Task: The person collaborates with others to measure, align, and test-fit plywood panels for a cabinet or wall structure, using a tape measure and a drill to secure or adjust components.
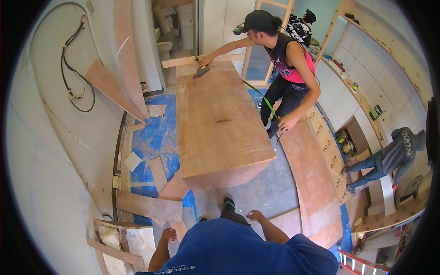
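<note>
My left hand hangs low beside my body with its fingers curled, nothing seen in it. My right hand is held out at the other side, loosely bent with fingers a little apart, holding nothing visible. Ahead of me stands a long plywood box, its near end just beyond my foot; neither hand touches it. At its far end a co-worker in a cap leans over, one hand by a yellow-and-dark tool on the top. The co-worker's other hand is near a green strap.
Plywood offcuts lie on blue floor sheeting at left. A long plywood sheet lies at right. Another person bends near cabinets. A red ladder is at lower right, cables on the left wall.
</note>
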A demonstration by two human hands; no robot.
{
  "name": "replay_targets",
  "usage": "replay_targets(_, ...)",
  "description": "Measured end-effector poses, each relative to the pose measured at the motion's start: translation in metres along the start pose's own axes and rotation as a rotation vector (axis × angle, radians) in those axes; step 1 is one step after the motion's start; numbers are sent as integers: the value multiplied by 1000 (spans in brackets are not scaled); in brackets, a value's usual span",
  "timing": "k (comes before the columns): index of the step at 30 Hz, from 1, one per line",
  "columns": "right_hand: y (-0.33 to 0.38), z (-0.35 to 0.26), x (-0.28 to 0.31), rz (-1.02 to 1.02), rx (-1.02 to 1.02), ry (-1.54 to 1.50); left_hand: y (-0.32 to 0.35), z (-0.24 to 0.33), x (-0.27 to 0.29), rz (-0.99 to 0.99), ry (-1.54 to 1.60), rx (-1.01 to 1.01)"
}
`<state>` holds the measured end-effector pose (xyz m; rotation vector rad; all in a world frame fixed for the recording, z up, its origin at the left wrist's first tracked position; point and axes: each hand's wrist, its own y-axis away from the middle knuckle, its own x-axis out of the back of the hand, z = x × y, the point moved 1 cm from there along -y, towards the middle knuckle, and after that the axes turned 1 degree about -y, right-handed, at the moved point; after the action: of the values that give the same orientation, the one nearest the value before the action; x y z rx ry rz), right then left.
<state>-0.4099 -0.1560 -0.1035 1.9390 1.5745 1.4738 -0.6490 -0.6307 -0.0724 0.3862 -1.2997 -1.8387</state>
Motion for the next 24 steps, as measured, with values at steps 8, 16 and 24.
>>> replay_targets(8,-3,4,-2,-14,33,14,1,6,-8,-39,18,-28)
replay_targets(16,-7,4,-5,77,51,-8,-10,5,-8,-58,67,-2)
replay_targets(24,-9,-9,2,50,45,5,-30,0,-12,-62,8,-40)
